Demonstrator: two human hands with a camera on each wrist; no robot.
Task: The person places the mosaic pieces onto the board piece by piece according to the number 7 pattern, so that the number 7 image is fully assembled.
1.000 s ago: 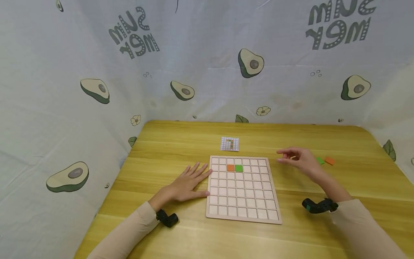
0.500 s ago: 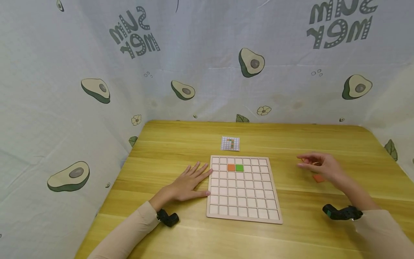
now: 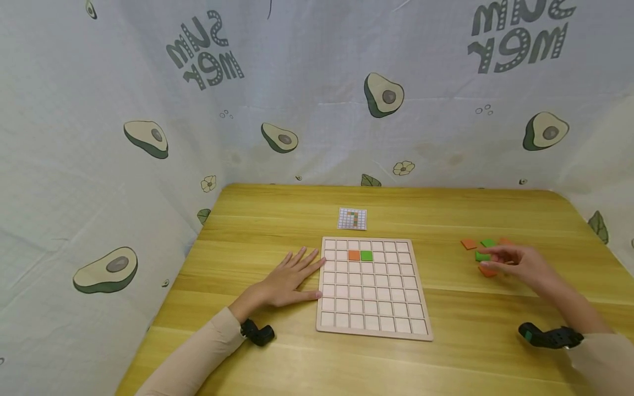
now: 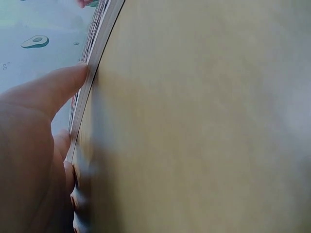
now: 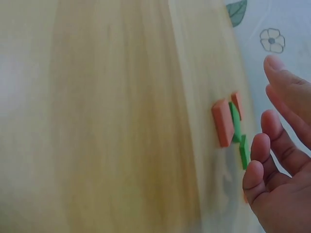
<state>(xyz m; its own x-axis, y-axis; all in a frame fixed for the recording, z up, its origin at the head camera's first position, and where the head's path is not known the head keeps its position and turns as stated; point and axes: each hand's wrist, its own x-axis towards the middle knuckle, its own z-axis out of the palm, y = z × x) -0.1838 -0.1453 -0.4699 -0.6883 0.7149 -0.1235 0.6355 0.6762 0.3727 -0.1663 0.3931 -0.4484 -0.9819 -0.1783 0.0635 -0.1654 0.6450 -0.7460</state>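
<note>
Rightward, away from the pale wooden grid board, the right hand has been moved since a second ago. It is now held over loose, flat, square orange tiles and green tiles on the yellow wood-grained table, with thumb and forefinger parted; whether a tile is touched cannot be told. The left hand is spread flat, its thumb and forefinger set against the board's left edge. One orange square and one green square are seated side by side in the board's second row from the far edge.
</note>
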